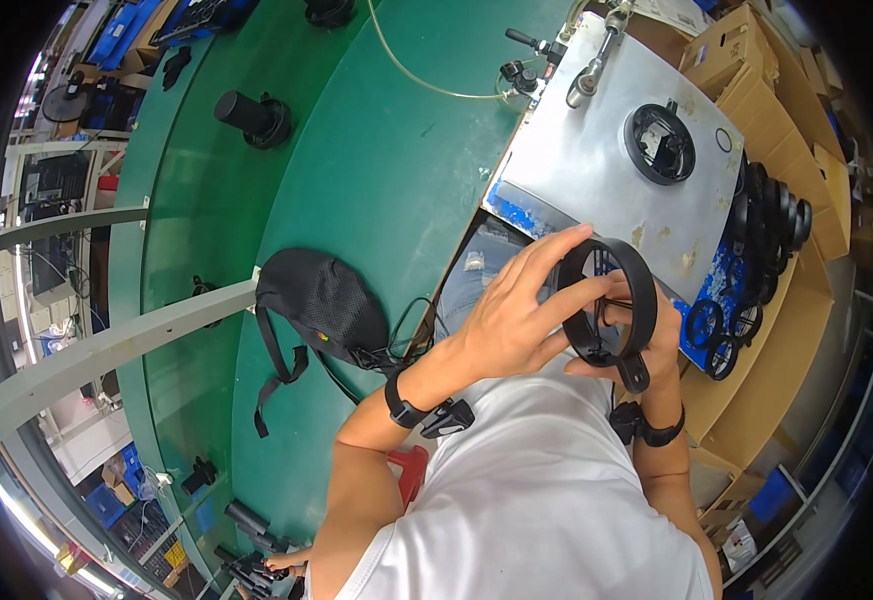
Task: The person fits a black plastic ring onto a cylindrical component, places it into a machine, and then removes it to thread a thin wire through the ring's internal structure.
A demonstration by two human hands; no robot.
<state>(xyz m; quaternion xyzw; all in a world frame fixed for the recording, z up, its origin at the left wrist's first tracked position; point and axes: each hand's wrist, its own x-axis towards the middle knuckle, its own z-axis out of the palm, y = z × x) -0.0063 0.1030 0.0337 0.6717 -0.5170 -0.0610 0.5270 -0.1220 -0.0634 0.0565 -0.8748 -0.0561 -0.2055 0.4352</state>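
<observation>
The left hand (517, 318) and the right hand (665, 335) are both closed around a black ring (641, 290), the left with its fingers bent over the near rim and into the opening, the right gripping from the far side, partly hidden by the ring. The ring is held up in the air before the white shirt (537, 480), tilted, its small tab pointing down toward the body. Each wrist wears a black strap (679, 432). Just beyond the hands lies a silver metal plate (577, 150) with a round black fitting (632, 150) on it and a thin small ring (724, 139) near its right edge. Right of the plate, black round parts (772, 215) are heaped beside open cardboard (782, 350). To the left, the green tabletop (407, 170) carries a black bag (322, 300); farther off stands a black cylindrical part (247, 114).
</observation>
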